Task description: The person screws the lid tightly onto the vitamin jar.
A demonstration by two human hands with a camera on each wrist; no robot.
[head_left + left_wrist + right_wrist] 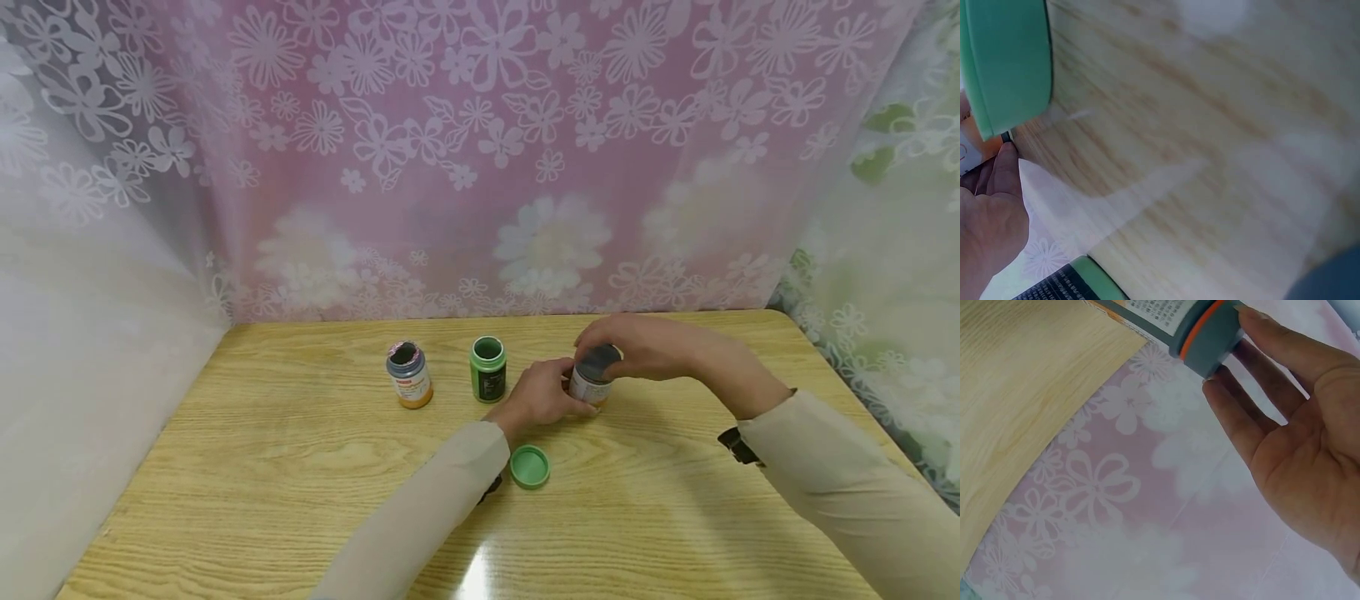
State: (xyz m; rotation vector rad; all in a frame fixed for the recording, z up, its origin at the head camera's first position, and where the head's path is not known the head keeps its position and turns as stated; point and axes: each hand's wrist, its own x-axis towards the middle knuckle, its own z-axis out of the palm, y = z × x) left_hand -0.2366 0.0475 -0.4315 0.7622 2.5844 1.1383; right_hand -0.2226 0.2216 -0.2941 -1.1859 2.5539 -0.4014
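A jar with a grey lid and a white-and-orange label (587, 390) stands upright on the right part of the table. My left hand (542, 392) grips its body low down, fingers and thumb around the side. From above, my right hand (645, 346) holds the grey lid (597, 361) by its rim with thumb and fingertips. In the right wrist view an orange ring (1200, 328) shows just under the lid (1215, 353), which sits on the jar. The left wrist view catches only part of the left hand (994, 219) and a bit of the label.
Left of the hands stands an uncapped green jar (488, 371). Farther left is a grey-and-orange jar (411, 379) with a torn foil seal around its mouth. A loose green lid (530, 467) lies near the left forearm. Floral curtains (480, 167) border the wooden table (300, 500).
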